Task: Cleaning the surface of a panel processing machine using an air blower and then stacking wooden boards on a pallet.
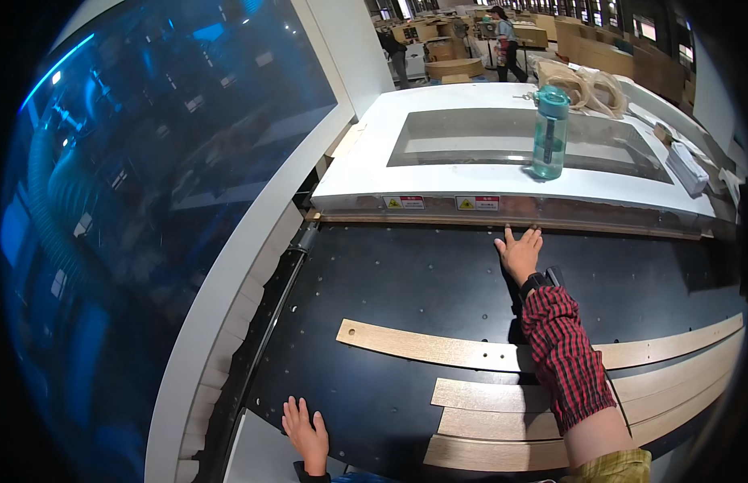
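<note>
My right hand (520,254) reaches far forward over the black machine table (390,270), palm down with fingers spread. Its fingertips meet the edge of a long thin wooden strip (422,220) lying along the front of the white machine cover; whether they press on it I cannot tell. Under my right forearm lies a pale wooden slat (414,341) with a few drilled holes. Nearer to me, several plain slats (487,423) lie side by side, partly hidden by the forearm. My left hand (308,435) rests open at the table's near left corner, holding nothing.
A teal water bottle (550,133) stands on the white cover (358,173), with coiled tan bands (587,90) behind it. At left rises a framed blue window panel (173,185) with hoses behind it. In the background a person (507,44) is among stacked boards.
</note>
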`<action>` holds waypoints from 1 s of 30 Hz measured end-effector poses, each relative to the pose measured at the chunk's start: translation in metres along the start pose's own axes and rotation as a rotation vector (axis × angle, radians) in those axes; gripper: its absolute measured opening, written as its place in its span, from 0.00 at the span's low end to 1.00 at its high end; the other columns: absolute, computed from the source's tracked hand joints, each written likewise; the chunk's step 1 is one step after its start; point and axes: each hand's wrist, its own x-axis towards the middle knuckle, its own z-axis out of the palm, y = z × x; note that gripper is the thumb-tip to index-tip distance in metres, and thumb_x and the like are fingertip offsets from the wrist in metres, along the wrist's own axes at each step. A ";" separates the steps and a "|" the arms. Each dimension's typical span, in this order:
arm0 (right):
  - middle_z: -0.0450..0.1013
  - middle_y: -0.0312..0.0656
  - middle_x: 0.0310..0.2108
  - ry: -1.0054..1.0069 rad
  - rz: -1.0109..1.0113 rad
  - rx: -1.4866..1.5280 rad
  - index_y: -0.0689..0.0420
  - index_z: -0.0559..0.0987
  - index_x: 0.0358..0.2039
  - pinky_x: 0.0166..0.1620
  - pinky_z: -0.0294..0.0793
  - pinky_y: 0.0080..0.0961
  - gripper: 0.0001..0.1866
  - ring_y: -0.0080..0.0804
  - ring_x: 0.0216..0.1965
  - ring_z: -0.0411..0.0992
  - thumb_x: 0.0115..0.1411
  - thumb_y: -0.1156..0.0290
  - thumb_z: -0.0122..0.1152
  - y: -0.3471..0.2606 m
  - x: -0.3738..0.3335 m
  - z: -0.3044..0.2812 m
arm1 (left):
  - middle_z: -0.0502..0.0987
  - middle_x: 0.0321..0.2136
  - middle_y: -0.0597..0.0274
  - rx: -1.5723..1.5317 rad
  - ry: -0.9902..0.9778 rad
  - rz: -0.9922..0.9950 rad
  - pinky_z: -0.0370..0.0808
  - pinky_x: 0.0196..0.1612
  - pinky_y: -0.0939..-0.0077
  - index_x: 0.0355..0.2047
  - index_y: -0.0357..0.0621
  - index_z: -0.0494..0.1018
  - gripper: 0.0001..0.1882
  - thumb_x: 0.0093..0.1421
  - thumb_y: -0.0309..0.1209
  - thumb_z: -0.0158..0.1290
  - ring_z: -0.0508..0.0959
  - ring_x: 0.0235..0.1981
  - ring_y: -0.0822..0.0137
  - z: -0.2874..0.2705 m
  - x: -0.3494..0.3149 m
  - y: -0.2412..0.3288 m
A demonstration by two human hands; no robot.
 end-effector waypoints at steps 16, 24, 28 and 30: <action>0.47 0.67 0.46 0.072 -0.025 -0.001 0.48 0.62 0.46 0.50 0.42 0.44 0.25 0.59 0.50 0.43 0.51 0.50 0.36 0.002 0.001 -0.001 | 0.55 0.48 0.51 0.020 0.014 -0.005 0.45 0.51 0.63 0.43 0.36 0.61 0.21 0.49 0.33 0.42 0.51 0.52 0.56 0.002 -0.001 0.003; 0.48 0.64 0.47 -0.171 -0.097 0.241 0.54 0.62 0.45 0.49 0.45 0.45 0.26 0.60 0.50 0.43 0.51 0.50 0.37 0.025 0.001 -0.022 | 0.55 0.48 0.51 0.009 0.034 0.011 0.45 0.52 0.64 0.42 0.36 0.61 0.21 0.48 0.33 0.42 0.51 0.51 0.56 0.003 -0.006 0.003; 0.64 0.54 0.37 -0.451 -0.536 0.647 0.59 0.66 0.40 0.42 0.61 0.31 0.22 0.46 0.40 0.62 0.51 0.55 0.40 0.041 -0.040 -0.084 | 0.58 0.47 0.51 -0.040 0.085 0.041 0.46 0.52 0.65 0.42 0.36 0.61 0.21 0.47 0.32 0.43 0.54 0.50 0.55 0.009 -0.008 0.004; 0.65 0.53 0.36 -0.658 -0.711 0.777 0.61 0.66 0.40 0.40 0.63 0.30 0.22 0.45 0.36 0.65 0.52 0.56 0.40 0.032 -0.094 -0.149 | 0.60 0.44 0.48 -0.132 0.197 0.059 0.49 0.51 0.67 0.41 0.35 0.61 0.20 0.46 0.28 0.45 0.56 0.49 0.54 0.010 -0.013 -0.010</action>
